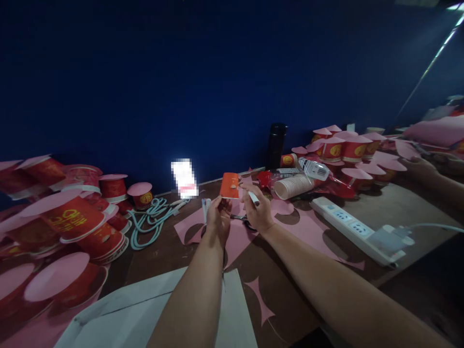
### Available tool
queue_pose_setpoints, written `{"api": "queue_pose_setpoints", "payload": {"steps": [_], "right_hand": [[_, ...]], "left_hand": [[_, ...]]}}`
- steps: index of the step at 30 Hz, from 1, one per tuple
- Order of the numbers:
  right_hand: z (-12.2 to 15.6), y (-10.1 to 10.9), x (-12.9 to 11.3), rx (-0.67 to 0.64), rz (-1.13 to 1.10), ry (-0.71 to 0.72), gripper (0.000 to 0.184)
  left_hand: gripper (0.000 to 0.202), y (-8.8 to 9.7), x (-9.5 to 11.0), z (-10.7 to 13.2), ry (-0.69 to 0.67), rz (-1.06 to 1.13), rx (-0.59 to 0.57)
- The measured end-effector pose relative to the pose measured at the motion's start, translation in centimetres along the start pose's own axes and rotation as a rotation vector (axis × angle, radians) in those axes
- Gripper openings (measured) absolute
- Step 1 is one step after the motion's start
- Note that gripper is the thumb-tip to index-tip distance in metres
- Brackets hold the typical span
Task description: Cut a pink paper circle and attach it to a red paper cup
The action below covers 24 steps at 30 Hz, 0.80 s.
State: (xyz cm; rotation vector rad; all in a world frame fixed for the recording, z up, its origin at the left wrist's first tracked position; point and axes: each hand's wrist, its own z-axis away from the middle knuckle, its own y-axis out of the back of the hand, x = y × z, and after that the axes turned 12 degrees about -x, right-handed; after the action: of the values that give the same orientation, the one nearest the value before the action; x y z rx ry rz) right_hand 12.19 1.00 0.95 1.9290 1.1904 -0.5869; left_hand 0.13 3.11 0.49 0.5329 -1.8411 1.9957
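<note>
A red paper cup is in my left hand, its white rim facing down towards me. My right hand is closed around a white marker pen, whose tip end points at the cup's right side. I cannot tell whether the tip touches the cup. Under my hands lie pink paper sheets with round holes cut out. A pair of scissors rests there, partly hidden by my right hand. More pens lie just left of my left hand.
Red cups topped with pink discs crowd the left and back right. A lit phone, coiled cable, black thermos, wrapped cup stack and power strip stand around. Another person's hand is far right.
</note>
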Motion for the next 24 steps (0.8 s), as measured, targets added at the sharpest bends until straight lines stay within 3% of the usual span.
{"api": "queue_pose_setpoints", "payload": {"steps": [3, 6, 12, 18, 24], "right_hand": [[-0.1, -0.2, 0.6, -0.025, -0.048, -0.082, 0.026], [-0.5, -0.8, 0.9, -0.036, -0.175, -0.285, 0.023], [-1.7, -1.4, 0.4, 0.022, -0.858, -0.717, 0.018], [-2.1, -0.8, 0.3, 0.082, -1.11, -0.791, 0.014], [-2.3, -0.8, 0.6, 0.119, -1.191, -0.779, 0.015]], "left_hand": [[0.007, -0.1, 0.2, -0.1, -0.031, 0.039, 0.017], [0.009, -0.3, 0.3, 0.0, -0.032, 0.068, 0.026], [0.008, -0.3, 0.1, 0.0, 0.071, -0.001, -0.027], [0.003, -0.2, -0.3, 0.2, 0.076, -0.057, -0.089], [0.011, -0.1, -1.1, 0.4, 0.093, -0.125, -0.311]]}}
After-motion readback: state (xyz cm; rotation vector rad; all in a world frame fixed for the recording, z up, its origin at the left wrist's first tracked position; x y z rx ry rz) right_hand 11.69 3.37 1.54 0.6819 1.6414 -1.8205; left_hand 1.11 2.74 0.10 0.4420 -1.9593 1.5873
